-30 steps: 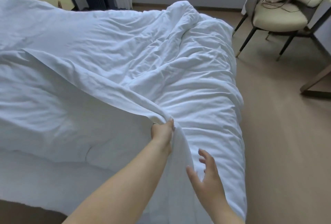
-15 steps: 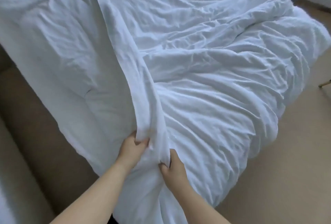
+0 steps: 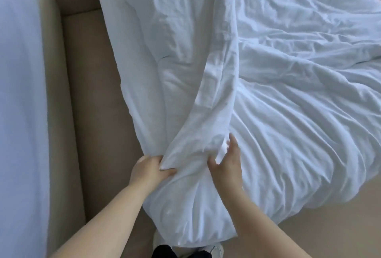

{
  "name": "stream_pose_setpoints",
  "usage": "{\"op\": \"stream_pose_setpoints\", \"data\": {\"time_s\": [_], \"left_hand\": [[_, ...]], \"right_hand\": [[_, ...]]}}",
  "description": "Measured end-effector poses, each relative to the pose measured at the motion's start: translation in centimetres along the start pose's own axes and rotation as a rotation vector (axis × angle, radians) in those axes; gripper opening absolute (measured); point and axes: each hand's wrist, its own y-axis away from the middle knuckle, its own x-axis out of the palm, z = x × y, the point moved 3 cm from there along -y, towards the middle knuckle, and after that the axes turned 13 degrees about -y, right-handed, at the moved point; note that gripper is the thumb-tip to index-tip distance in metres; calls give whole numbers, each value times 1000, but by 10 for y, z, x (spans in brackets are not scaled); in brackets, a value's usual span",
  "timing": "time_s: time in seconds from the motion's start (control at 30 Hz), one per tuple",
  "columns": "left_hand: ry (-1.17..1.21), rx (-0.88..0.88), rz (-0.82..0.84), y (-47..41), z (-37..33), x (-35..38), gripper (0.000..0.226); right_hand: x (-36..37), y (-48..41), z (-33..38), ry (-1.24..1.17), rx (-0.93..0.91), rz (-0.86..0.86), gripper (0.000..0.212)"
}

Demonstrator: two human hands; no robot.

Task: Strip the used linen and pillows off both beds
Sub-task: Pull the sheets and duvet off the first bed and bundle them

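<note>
A crumpled white duvet [image 3: 288, 103] covers the bed and hangs over its near end. A long fold of its white cover [image 3: 218, 84] runs from the top of the view down to my hands. My left hand [image 3: 150, 170] grips the lower end of that fold at the bed's near left corner. Just to the right, my right hand [image 3: 226, 160] lies on the bunched fabric with a small flap pinched between thumb and forefinger, the other fingers nearly straight. No pillow is in view.
A second bed with a white sheet [image 3: 20, 92] and a beige base [image 3: 53, 92] runs down the left side. A narrow brown strip of floor [image 3: 99, 113] separates the beds. Pale floor [image 3: 334, 237] shows at the lower right. My shoes [image 3: 214, 250] are below the hanging duvet.
My view has swung left and down, bringing the second bed into sight. My right hand came onto the cover beside the left; both have drawn the fold towards the near corner.
</note>
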Motion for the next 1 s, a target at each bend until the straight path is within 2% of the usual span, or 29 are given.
{"op": "stream_pose_setpoints", "data": {"time_s": [0.03,0.1,0.13,0.17,0.2,0.23,0.27,0.33,0.43,0.53,0.6,0.63,0.73,0.8,0.9,1.0], "left_hand": [[-9,1,-37,11,3,0,30],[8,8,-68,36,7,-3,20],[7,22,-83,49,10,-5,15],[-30,48,-106,59,14,-5,15],[-80,74,-121,68,17,-5,19],[-112,93,-132,74,22,-3,25],[-100,97,-109,80,26,-2,29],[4,73,-19,86,41,2,14],[40,37,95,85,66,7,10],[-40,1,126,85,80,11,27],[-6,9,123,89,75,16,23],[17,16,125,95,66,16,25],[34,38,128,114,19,22,39],[70,32,57,129,-20,27,46],[84,24,-8,160,-105,45,45],[183,20,-49,185,-207,61,36]], "right_hand": [[2,6,13,182,-211,-69,68],[20,14,37,554,-778,-120,72],[36,17,48,734,-997,-11,72],[51,18,60,920,-1114,193,71],[65,20,72,1137,-1122,432,71],[76,21,81,1357,-1006,669,69],[86,21,85,1535,-866,818,65],[101,22,92,1733,-798,900,50],[99,24,91,1722,-831,891,35],[68,20,86,1590,-874,860,32],[43,21,80,1447,-1092,783,21],[26,19,76,1376,-1154,735,23],[-29,2,52,1262,-1261,667,35],[-69,-6,45,1221,-1314,612,37],[-139,-23,35,1020,-1420,581,40],[-224,-39,50,840,-1497,513,20]]}}
